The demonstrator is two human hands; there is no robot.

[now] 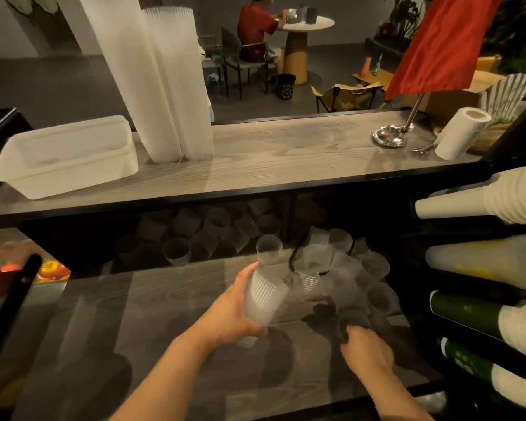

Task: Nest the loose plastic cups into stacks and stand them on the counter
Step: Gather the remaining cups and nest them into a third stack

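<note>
- Head view, near centre: the left hand [236,311] grips a short nested stack of translucent plastic cups [263,302], fingers and thumb curled round its side; the stack tilts with its open end pointing far and slightly right, above the lower wooden shelf [164,329]
- Just right of it, the right hand [366,349] reaches into the heap of loose cups [346,278]; its fingertips sit at a dark, shadowed cup at the heap's near edge, and whether they clasp it I cannot tell
- The loose cups lie tumbled on the right part of the lower shelf, some upright, some on their sides; more of them [201,235] sit in the dark recess under the upper counter [286,153]
- On the upper counter, far left of centre, two tall finished stacks of clear cups [167,86] stand touching one another, one leaning left
- Left of those stacks lies a white plastic tub [67,156]
- Far right on the counter: a roll of paper towel [460,133], and beside it a chrome stand [390,136] holding a red flag [438,41]
- At the right edge, sleeves of white paper cups [480,202] jut out sideways from a dark rack
- Beyond the counter a person in a red shirt [255,25] sits at a round table [304,24]
</note>
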